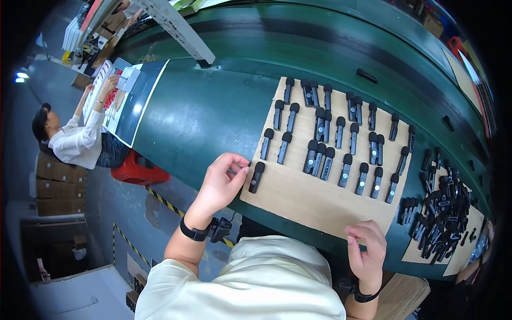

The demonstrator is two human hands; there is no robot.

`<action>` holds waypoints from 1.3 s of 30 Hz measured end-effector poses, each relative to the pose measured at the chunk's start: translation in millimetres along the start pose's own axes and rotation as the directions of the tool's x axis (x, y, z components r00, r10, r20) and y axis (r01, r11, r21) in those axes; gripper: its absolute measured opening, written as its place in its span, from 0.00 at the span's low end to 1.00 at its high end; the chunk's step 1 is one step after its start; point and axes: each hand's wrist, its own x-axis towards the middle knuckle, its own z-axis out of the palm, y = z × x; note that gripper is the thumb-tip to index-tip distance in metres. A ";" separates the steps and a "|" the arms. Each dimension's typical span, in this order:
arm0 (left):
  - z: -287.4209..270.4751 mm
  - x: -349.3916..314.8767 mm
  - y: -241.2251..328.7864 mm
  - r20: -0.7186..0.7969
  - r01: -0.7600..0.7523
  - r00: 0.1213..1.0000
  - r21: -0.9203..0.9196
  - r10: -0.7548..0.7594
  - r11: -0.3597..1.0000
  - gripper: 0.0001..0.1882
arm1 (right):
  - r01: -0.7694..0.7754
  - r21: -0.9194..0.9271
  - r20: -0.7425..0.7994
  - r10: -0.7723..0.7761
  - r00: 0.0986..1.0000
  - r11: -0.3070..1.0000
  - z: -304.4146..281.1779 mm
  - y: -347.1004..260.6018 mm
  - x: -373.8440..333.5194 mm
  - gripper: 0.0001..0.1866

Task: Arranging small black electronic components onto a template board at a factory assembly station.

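Observation:
Small black clip-on microphones with foam tips lie in loose rows on a flat cardboard sheet (304,200). My left hand (223,178) is at the sheet's left edge, thumb and forefinger drawn together; whether anything sits between them I cannot make out. The closest microphone (257,177) lies just right of those fingertips. Over the sheet's near right edge is my right hand (369,246), fingers loosely bent, thumb and forefinger apart, nothing visible between them. Several more microphones, such as one with a round light patch (362,178), lie beyond it.
A tangled heap of black microphones (445,208) covers another cardboard piece on the right. The green table (208,106) runs under everything. A metal post (178,32) rises at its far side. At left, a co-worker (80,141) sits on a red stool (136,169).

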 end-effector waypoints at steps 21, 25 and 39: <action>-36.2 181.2 148.6 0.416 -0.490 0.842 0.322 0.344 0.810 0.05 | -0.358 -0.363 -0.262 0.275 0.925 0.860 -182.9 74.3 66.0 0.03; -9.6 238.5 165.2 0.458 -0.541 0.820 0.425 0.342 0.726 0.07 | -0.376 -0.408 -0.263 0.288 0.921 0.832 -226.6 139.4 107.6 0.04; 74.1 357.3 169.7 0.632 -0.596 0.760 0.581 0.154 0.555 0.11 | -0.352 -0.723 -0.261 0.236 0.936 0.595 -249.1 282.5 214.1 0.16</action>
